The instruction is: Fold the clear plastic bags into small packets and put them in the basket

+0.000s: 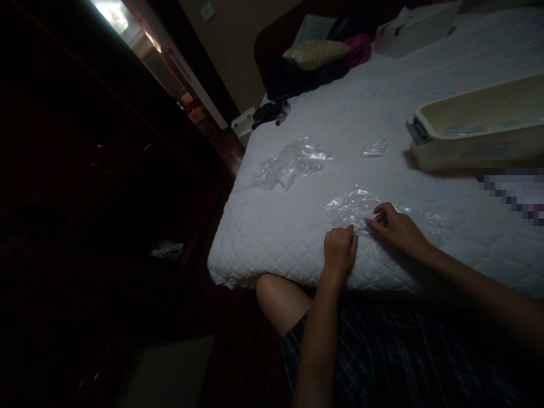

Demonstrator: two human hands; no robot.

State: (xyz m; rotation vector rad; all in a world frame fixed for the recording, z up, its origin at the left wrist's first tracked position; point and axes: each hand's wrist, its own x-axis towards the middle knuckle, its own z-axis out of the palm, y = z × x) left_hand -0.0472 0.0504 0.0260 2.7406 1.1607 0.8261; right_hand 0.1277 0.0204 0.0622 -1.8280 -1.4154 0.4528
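A crinkled clear plastic bag lies spread on the white quilted bed in front of me. My left hand is closed at its near edge, fingers curled, with thumb and fingertips on the plastic. Just to the right, my right hand pinches part of the same bag between thumb and fingers. More clear plastic stretches out to the right beyond this hand. Farther off lie a larger heap of clear plastic bags and a small folded plastic bag, both apart from my hands.
A long cream plastic bin with a grey latch stands at the right on the bed. Toward the headboard are a white box, a beige pillow and a magenta cloth. Dark floor runs along the bed's left edge.
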